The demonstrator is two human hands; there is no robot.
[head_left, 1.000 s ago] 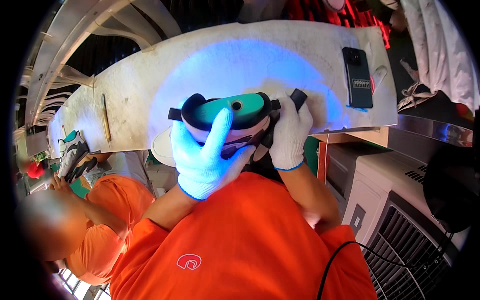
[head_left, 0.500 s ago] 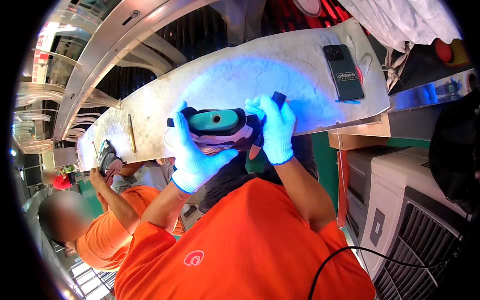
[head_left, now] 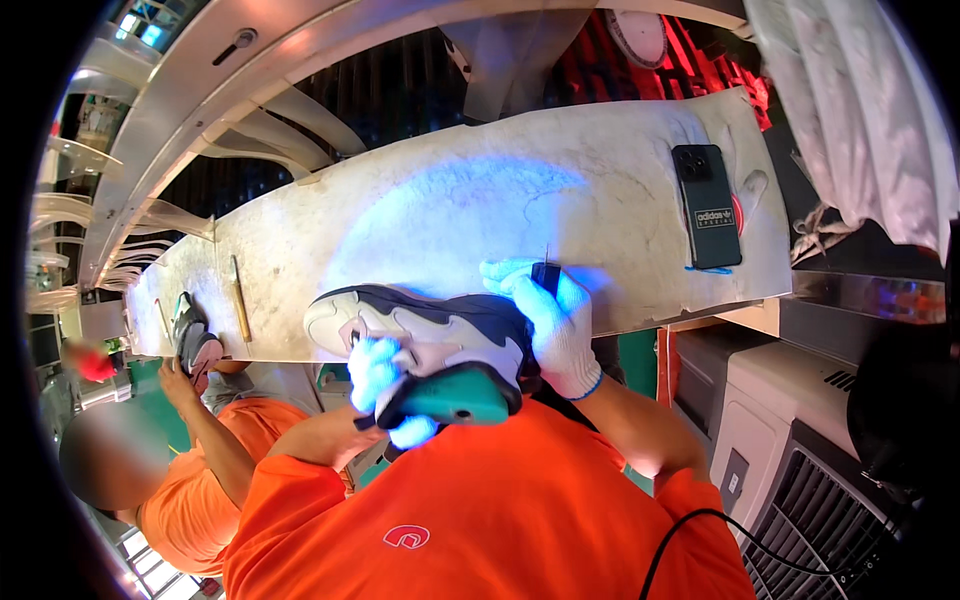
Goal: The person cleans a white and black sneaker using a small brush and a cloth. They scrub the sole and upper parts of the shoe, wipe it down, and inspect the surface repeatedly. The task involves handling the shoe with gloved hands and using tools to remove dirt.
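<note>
A white, grey and black sneaker [head_left: 430,325] is turned on its side at the bench's near edge, its teal shoe last [head_left: 465,395] towards my body. My white-gloved left hand [head_left: 375,375] grips the shoe around its collar, some fingers hidden by it. On the shoe's right, my gloved right hand [head_left: 562,330] is closed around a small black tool [head_left: 545,277] with a thin pointed tip sticking up. That hand is close beside the shoe's right end; whether it touches the shoe, I cannot tell. Blue light falls on both gloves.
On the pale workbench [head_left: 450,140] lie a dark phone [head_left: 710,205] at right and a slim wooden-handled tool [head_left: 240,300] at left. A co-worker's hand [head_left: 180,385] holds another shoe [head_left: 192,335]. White cloth [head_left: 850,110] hangs at right; a grey machine [head_left: 770,400] stands below.
The sneaker has rolled from last-side up to lying on its side, with the last now facing me. My left hand has moved around it towards my body. The black tool stays in my right hand.
</note>
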